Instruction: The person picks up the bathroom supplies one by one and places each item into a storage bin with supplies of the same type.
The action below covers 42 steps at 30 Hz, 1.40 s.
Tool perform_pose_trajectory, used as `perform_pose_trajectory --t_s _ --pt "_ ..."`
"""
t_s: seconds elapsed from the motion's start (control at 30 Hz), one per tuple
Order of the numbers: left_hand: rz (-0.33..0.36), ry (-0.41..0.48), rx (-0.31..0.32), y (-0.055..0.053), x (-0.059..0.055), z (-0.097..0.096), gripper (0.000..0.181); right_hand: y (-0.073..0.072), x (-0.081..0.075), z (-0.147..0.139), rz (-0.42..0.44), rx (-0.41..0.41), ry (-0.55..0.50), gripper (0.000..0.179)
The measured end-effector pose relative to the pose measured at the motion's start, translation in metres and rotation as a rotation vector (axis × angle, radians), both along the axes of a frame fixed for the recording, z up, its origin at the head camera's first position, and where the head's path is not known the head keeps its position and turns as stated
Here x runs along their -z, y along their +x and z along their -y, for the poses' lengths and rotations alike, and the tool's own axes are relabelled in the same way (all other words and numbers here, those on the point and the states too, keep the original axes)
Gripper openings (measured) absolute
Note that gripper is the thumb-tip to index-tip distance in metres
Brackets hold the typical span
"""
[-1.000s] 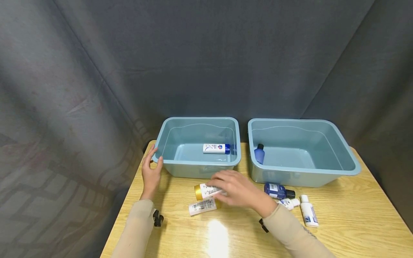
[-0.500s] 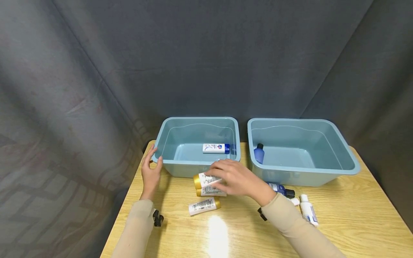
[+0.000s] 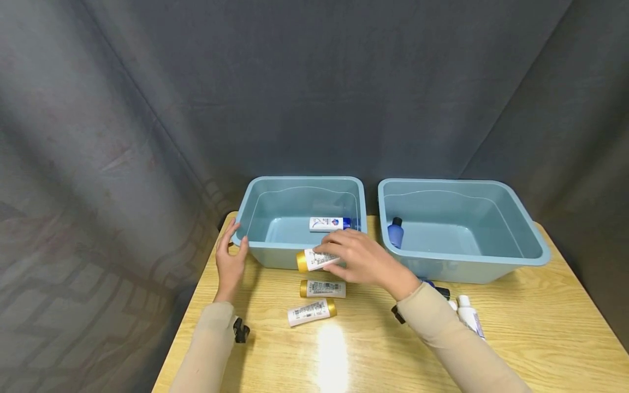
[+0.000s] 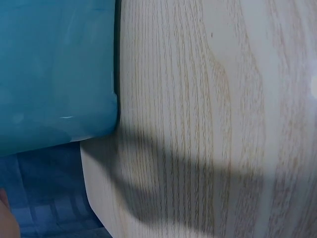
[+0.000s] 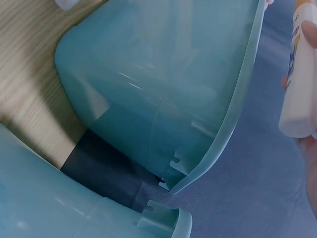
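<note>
My right hand (image 3: 363,259) grips a white bottle with a gold cap (image 3: 308,261), raised off the table before the front wall of the left blue bin (image 3: 280,256). The right wrist view shows this bottle's white body (image 5: 297,104) between the fingers. Lower down, two similar bottles lie flat: an upper gold-capped bottle (image 3: 324,289) and a lower gold-capped bottle (image 3: 309,313). At the left bin's front left corner, my left hand (image 3: 231,267) touches the rim with its fingers fairly straight and thumb spread. A white bottle with a blue cap (image 3: 326,224) lies inside that bin.
The right blue bin (image 3: 472,262) holds a blue bottle with a black cap (image 3: 395,233). A white bottle (image 3: 469,315) and a partly hidden dark bottle (image 3: 442,292) lie on the table beyond my right forearm. A dark curtain (image 3: 314,93) hangs behind.
My right hand has lifted the gold-capped bottle up from the table toward the left bin's rim, uncovering the bottle below it. The left hand has stayed at the bin's corner.
</note>
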<state>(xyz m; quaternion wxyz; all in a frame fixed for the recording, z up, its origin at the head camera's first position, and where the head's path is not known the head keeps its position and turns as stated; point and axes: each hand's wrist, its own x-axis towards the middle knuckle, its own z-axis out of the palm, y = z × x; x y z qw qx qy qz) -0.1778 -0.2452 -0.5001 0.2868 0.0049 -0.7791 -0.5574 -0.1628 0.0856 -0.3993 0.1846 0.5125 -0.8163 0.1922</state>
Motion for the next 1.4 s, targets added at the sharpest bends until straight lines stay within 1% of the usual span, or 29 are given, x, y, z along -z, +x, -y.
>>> perform_pose_trajectory --t_s 0.13,0.33,0.5,0.63,0.8,0.9,1.0,1.07,1.23,1.4 --pt "0.004 0.000 -0.019 0.001 -0.001 -0.001 0.040 -0.005 0.000 0.000 0.010 0.020 0.011 0.033" --pt "-0.019 0.016 -0.008 0.000 0.001 -0.003 0.039 -0.012 0.000 -0.001 0.034 0.054 0.009 0.034" --pt "-0.021 0.023 -0.021 -0.001 0.002 -0.004 0.039 -0.020 0.000 0.000 0.097 0.068 0.008 0.033" --pt "-0.021 0.022 -0.015 -0.001 0.002 -0.005 0.039 -0.026 0.001 0.001 0.145 0.078 -0.010 0.034" --pt "-0.021 0.024 -0.017 -0.001 0.002 -0.005 0.040 -0.031 0.003 0.003 0.190 0.103 -0.015 0.036" --pt "-0.016 0.024 -0.022 0.000 0.001 -0.006 0.040 -0.034 0.004 0.004 0.242 0.123 -0.013 0.037" --pt "-0.023 0.035 -0.015 0.002 -0.004 -0.009 0.039 -0.036 0.004 0.005 0.302 0.148 -0.008 0.038" --pt "-0.025 0.036 -0.012 0.007 -0.012 -0.012 0.039 -0.038 0.005 0.005 0.335 0.167 -0.002 0.038" --pt "-0.017 0.027 -0.010 0.018 -0.031 -0.020 0.038 -0.044 0.005 0.006 0.378 0.197 0.013 0.038" --pt "-0.009 0.030 -0.017 0.019 -0.033 -0.020 0.037 -0.048 0.006 0.008 0.392 0.212 0.015 0.040"
